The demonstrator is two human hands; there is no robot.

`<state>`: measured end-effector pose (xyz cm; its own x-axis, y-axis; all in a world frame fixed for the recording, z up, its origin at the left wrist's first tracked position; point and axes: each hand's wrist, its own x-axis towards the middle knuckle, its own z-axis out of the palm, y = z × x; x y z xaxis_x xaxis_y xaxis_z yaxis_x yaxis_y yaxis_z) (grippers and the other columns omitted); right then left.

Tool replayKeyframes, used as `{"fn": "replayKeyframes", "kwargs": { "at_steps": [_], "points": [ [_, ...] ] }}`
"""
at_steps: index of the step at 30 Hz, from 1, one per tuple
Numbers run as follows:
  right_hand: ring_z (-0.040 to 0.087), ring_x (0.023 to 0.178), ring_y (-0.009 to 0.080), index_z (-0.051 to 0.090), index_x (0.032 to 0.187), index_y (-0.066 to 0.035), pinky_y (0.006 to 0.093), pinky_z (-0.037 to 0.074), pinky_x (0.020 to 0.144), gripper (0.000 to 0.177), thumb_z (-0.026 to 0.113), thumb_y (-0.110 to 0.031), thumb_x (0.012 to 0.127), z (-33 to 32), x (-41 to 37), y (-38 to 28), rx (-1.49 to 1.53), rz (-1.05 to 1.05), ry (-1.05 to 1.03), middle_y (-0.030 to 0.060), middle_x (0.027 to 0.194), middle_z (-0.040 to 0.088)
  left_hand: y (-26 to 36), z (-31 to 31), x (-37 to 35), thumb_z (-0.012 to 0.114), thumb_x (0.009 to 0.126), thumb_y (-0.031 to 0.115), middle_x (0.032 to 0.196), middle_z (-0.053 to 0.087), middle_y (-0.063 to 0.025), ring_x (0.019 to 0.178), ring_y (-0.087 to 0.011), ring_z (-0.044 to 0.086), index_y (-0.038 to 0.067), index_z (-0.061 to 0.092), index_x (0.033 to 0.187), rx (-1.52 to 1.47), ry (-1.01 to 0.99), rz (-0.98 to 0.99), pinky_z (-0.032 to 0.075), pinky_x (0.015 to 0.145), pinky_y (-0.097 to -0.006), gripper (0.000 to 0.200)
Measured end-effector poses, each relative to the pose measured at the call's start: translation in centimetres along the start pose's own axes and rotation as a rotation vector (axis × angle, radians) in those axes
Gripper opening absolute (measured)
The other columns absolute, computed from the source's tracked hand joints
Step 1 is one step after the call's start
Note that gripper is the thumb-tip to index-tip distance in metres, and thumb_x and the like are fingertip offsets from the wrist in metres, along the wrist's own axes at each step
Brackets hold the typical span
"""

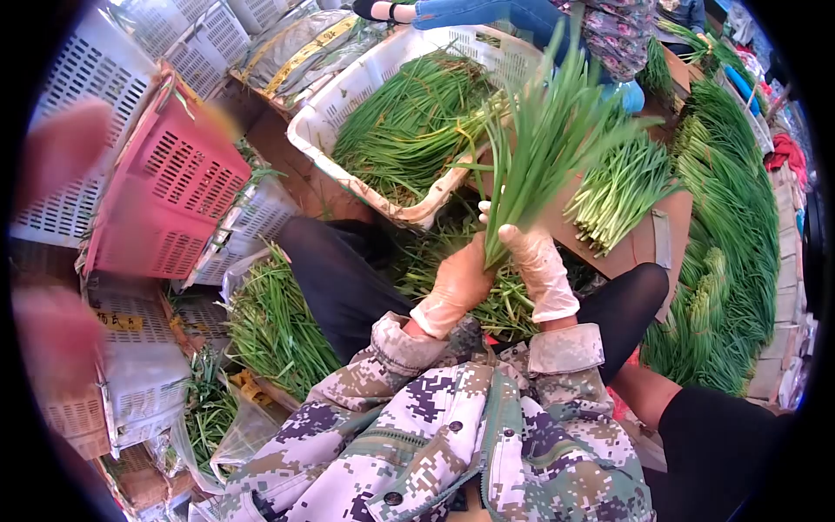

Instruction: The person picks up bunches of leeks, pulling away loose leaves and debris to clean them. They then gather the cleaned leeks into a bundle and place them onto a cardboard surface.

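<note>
While the left hand (pixel 463 283) is gripping the lower stalks (pixel 494 250) in curled fingers, the bunch of greens (pixel 541 143) is standing between both hands, leaning right. It is probably handling as light, bendy and easily bruised, its base offering the firmest hold. The right hand (pixel 541 270) is resting cupped alongside, thumb raised; whether its fingers are pressing, I cannot tell.

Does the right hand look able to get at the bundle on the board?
Probably yes: the right hand is close to the board and nothing seems to block the bundle's stems, though the hand may need to leave the held bunch first.
</note>
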<state>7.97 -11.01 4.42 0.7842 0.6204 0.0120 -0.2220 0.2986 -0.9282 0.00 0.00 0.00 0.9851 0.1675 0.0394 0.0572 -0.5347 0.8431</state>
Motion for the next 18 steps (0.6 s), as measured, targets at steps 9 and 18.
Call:
{"fn": "replayKeyframes", "kwargs": {
  "at_steps": [9,18],
  "points": [
    [0.061,0.072,0.0133,0.063,0.106,0.002,0.025,0.05,0.066,0.028,0.071,-0.003,0.079,0.3,0.2,1.1,0.178,0.091,0.4,0.0056,0.087,0.065,3.4,1.9,-1.4,0.07,0.073,0.014,0.101,0.062,-0.0245,0.088,-0.04,0.063,0.003,0.032,0.139,0.249,0.046,-0.207,0.05,0.073,-0.0432,0.077],
    [0.06,0.073,0.0135,0.061,0.111,0.0,0.0256,0.048,0.067,0.031,0.069,-0.008,0.082,0.2,0.2,0.7,0.212,0.037,0.209,0.0052,0.087,0.065,0.4,-3.7,0.0,0.077,0.077,0.033,0.123,0.056,-0.0172,0.113,-0.0216,0.054,-0.005,0.043,0.132,-0.301,-0.301,-0.171,0.041,0.098,-0.0332,0.075]
  ]
}}
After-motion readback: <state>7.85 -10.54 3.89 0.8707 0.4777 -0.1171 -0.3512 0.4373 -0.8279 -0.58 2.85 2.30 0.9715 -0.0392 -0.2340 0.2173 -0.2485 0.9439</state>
